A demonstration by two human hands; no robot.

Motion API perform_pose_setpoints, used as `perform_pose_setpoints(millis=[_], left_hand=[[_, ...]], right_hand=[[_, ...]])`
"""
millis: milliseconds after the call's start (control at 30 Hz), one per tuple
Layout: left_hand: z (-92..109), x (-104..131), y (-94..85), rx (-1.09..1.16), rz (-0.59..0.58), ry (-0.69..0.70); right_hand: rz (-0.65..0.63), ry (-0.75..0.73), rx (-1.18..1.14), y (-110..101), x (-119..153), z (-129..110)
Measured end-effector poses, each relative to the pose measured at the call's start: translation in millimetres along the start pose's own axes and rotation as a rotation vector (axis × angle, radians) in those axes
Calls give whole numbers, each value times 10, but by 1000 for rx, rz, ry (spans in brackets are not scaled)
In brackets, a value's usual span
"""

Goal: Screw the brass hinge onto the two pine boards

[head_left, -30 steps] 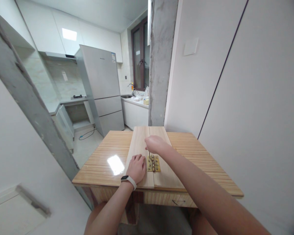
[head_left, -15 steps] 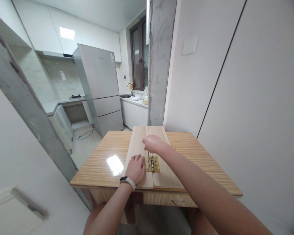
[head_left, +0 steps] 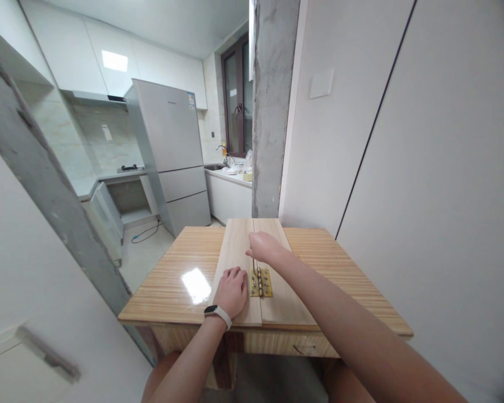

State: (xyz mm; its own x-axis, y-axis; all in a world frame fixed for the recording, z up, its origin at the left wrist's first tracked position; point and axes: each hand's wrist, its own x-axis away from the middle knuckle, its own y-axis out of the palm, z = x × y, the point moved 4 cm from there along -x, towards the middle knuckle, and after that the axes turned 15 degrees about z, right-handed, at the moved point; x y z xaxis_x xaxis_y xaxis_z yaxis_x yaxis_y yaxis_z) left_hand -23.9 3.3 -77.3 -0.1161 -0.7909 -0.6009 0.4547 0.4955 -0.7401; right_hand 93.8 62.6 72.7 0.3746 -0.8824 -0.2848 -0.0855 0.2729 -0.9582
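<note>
Two pale wooden boards lie side by side on the table, the left board and the right board. A brass hinge spans the seam between them, with screws in its leaves. My right hand is closed around a thin screwdriver, whose handle is hidden in the fist; its shaft points down to the hinge's upper left part. My left hand lies flat on the left board beside the hinge, fingers spread a little.
The striped wooden table has a drawer at its front. Beyond it stand a grey pillar, a fridge and a sink counter. A white wall rises at the right.
My right hand has turned slightly about the screwdriver, and its fingers look a little looser. My left hand stays in place on the board. The view has shifted slightly.
</note>
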Motion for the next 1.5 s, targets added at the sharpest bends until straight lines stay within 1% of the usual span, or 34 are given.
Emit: perform_pose_setpoints(millis=[100,300,400,500,567,667,733,867,967,1133,1267,1333,1500], left_hand=[[3,0,-4,-6,2,8],[3,2,-13,-17,-33,-14],[-14,6,0,-15,-38,-16],[-33,15,21,-18,-28,-1],[-46,25,36,-25,-19,6],[-64,37,56,-35,-15,8],[-72,43,64,-39,-14,12],[-78,48,68,-42,-4,21],[-78,52,73,-45,-4,24],[-79,59,84,-51,-12,21],[-78,67,92,-53,-23,23],[-83,75,92,-54,-21,22],[-90,101,85,-52,-14,36]], right_hand=[[-18,16,-2,0,14,-32],[-65,24,22,-83,-54,-140],[-21,14,12,-85,-67,-189],[30,-1,-33,-45,-20,-226],[33,-13,-70,-7,20,-238],[27,15,-97,11,53,-216],[67,33,-73,-26,62,-196],[172,9,-9,-117,111,-211],[216,24,8,-140,151,-237],[200,4,19,-148,132,-302],[194,42,3,-179,121,-337],[204,50,7,-200,136,-356],[184,73,22,-240,185,-388]])
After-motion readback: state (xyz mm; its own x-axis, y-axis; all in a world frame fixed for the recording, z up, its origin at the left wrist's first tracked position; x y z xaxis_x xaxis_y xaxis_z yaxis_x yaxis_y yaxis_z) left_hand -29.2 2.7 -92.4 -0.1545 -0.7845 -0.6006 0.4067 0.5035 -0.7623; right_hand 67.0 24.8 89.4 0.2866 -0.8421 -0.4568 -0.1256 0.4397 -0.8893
